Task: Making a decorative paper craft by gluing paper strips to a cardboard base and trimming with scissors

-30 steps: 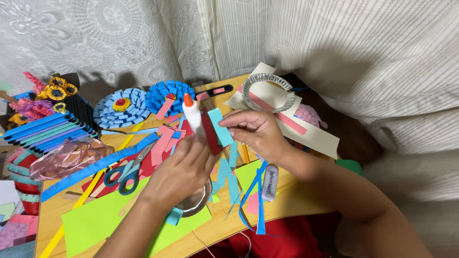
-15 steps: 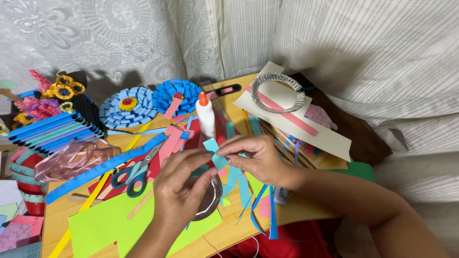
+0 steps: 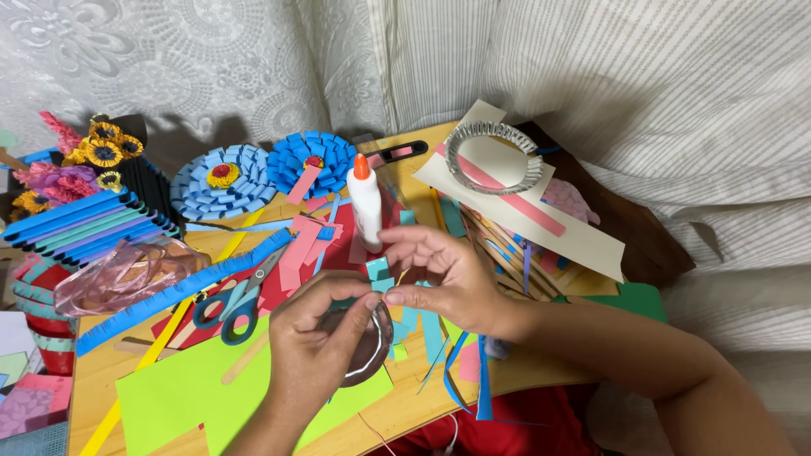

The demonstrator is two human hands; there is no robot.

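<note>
We find a low wooden table [image 3: 405,418] standing against pale fabric. Behind it, at upper left, hangs a white lace curtain [image 3: 169,59] with a floral pattern. To the right we note a white cloth [image 3: 642,84] with fine vertical stripes, creased and draped down past the table's right end. Light is even and soft; faint shadows fall on the curtain just behind the table's far edge.
</note>
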